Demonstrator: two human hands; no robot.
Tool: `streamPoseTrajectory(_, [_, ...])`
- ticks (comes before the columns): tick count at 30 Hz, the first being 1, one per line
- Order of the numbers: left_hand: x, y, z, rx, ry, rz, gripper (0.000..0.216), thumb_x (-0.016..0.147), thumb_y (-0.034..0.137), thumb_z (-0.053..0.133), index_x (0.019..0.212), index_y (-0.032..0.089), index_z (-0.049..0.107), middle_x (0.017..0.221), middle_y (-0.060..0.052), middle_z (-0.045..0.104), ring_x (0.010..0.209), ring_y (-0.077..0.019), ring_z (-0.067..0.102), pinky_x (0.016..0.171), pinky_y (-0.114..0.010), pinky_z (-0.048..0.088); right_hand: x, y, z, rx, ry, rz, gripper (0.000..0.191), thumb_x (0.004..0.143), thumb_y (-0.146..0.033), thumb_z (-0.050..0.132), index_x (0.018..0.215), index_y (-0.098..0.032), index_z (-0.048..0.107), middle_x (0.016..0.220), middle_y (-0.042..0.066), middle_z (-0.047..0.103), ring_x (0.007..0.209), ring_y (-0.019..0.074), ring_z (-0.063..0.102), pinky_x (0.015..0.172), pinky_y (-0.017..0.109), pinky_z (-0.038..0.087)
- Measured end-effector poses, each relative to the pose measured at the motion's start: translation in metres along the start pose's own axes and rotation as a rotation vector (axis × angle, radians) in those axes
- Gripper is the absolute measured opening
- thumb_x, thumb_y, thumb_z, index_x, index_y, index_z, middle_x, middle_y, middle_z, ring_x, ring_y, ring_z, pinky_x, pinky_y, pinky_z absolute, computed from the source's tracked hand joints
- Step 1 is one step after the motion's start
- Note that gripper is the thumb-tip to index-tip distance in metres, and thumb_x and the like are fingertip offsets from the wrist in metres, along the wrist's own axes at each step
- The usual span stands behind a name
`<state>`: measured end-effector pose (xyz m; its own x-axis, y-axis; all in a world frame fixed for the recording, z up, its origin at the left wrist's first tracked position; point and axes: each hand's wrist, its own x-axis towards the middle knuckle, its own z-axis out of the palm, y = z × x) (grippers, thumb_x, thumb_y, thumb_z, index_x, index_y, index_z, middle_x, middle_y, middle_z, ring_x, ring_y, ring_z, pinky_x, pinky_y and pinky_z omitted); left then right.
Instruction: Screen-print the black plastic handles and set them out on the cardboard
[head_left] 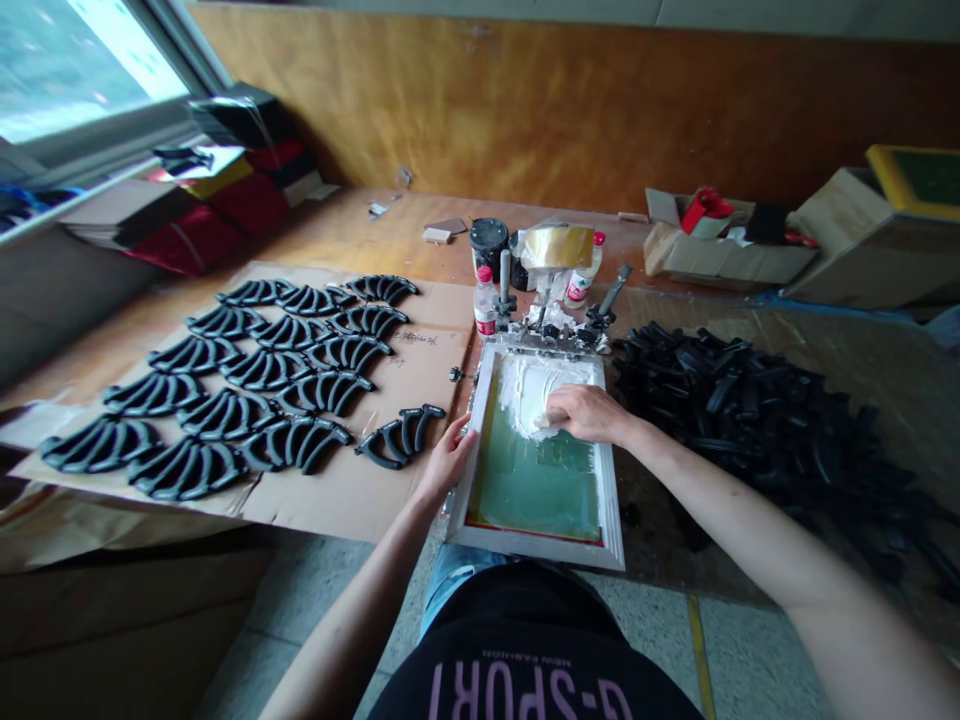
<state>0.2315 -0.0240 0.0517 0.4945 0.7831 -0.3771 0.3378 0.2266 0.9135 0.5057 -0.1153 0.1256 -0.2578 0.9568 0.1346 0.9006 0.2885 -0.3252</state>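
Observation:
A white-framed printing screen (611,500) with green mesh lies flat in front of me, white ink (529,385) smeared over its far half. My right hand (589,412) is closed on a squeegee (546,420) resting in the ink at mid-screen. My left hand (450,455) grips the screen's left frame edge. Hinge clamps (555,325) hold the far end of the screen.
Curved black plastic parts (247,385) lie in rows on cardboard (360,490) to the left. A heap of black parts (750,410) fills the right. Bottles (486,300), a black jar (489,242) and a tape roll (559,245) stand behind the screen; boxes (720,255) at far right.

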Motion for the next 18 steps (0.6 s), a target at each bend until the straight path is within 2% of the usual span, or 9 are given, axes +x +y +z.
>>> streamPoseTrajectory(2, [-0.002,0.004,0.001,-0.024,0.007,0.005,0.075,0.079,0.060,0.059,0.139,0.017,0.049,0.101,-0.009,0.072,0.088,-0.0220,0.066,0.074,-0.030,0.050,0.000,-0.001,0.008,-0.041,0.110,0.077,0.013,0.080,-0.008,0.057,0.079,-0.019,0.063,0.081,0.005,0.064,0.084,0.0205,0.055,0.075,0.030,0.041])
streamPoseTrajectory(4, [-0.003,0.007,0.002,-0.039,0.013,0.000,0.075,0.078,0.060,0.060,0.139,0.016,0.049,0.097,-0.009,0.072,0.085,-0.0213,0.066,0.071,-0.030,0.050,-0.005,-0.005,0.018,-0.078,0.174,0.066,0.017,0.081,-0.006,0.055,0.087,-0.017,0.065,0.088,0.008,0.065,0.090,0.0223,0.056,0.079,0.032,0.042])
streamPoseTrajectory(6, [-0.005,0.009,0.004,-0.052,0.014,-0.009,0.076,0.077,0.060,0.061,0.138,0.016,0.049,0.094,-0.008,0.072,0.081,-0.0206,0.066,0.068,-0.029,0.049,-0.011,-0.009,0.025,-0.073,0.153,-0.002,0.018,0.082,-0.007,0.055,0.092,-0.017,0.066,0.090,0.008,0.067,0.092,0.0222,0.057,0.081,0.033,0.043])
streamPoseTrajectory(8, [-0.007,0.012,0.004,-0.069,0.019,-0.015,0.076,0.076,0.059,0.063,0.138,0.016,0.050,0.093,-0.008,0.072,0.079,-0.0199,0.066,0.066,-0.028,0.049,-0.010,-0.010,0.023,-0.054,0.134,0.002,0.012,0.085,-0.013,0.058,0.090,-0.018,0.066,0.087,0.006,0.067,0.088,0.0210,0.058,0.080,0.031,0.043])
streamPoseTrajectory(10, [-0.010,0.018,0.003,-0.083,0.013,-0.025,0.076,0.076,0.058,0.063,0.138,0.017,0.049,0.091,-0.007,0.072,0.075,-0.0190,0.065,0.064,-0.027,0.049,0.003,-0.006,0.014,-0.047,0.172,0.096,0.009,0.086,-0.021,0.062,0.093,-0.020,0.067,0.088,0.004,0.068,0.086,0.0202,0.060,0.078,0.030,0.044])
streamPoseTrajectory(12, [-0.015,0.029,-0.001,-0.085,-0.004,-0.030,0.074,0.078,0.057,0.063,0.140,0.020,0.048,0.090,-0.005,0.071,0.073,-0.0180,0.064,0.062,-0.026,0.048,0.023,0.004,0.000,-0.061,0.230,0.219,0.026,0.085,-0.026,0.066,0.110,-0.024,0.065,0.096,0.004,0.070,0.088,0.0206,0.062,0.077,0.030,0.045])
streamPoseTrajectory(15, [-0.026,0.055,-0.008,-0.097,0.012,0.031,0.066,0.080,0.056,0.061,0.135,0.021,0.053,0.096,-0.004,0.070,0.078,-0.0173,0.063,0.065,-0.024,0.048,0.043,0.029,-0.025,-0.103,0.297,0.383,0.055,0.082,-0.029,0.069,0.135,-0.031,0.052,0.104,0.003,0.070,0.087,0.0212,0.063,0.074,0.030,0.045])
streamPoseTrajectory(16, [-0.029,0.066,-0.010,-0.102,0.028,0.058,0.060,0.082,0.058,0.058,0.129,0.021,0.059,0.097,-0.004,0.070,0.079,-0.0167,0.063,0.066,-0.024,0.048,0.042,0.039,-0.034,-0.107,0.328,0.441,0.057,0.083,-0.031,0.068,0.137,-0.031,0.050,0.103,0.003,0.071,0.085,0.0210,0.063,0.073,0.030,0.045])
streamPoseTrajectory(18, [-0.032,0.090,-0.012,-0.142,0.049,0.099,0.053,0.085,0.061,0.052,0.114,0.020,0.068,0.091,-0.003,0.068,0.073,-0.0147,0.060,0.064,-0.023,0.047,0.029,0.061,-0.046,-0.089,0.428,0.580,0.047,0.087,-0.033,0.063,0.133,-0.027,0.053,0.096,0.004,0.071,0.079,0.0198,0.063,0.073,0.030,0.044])
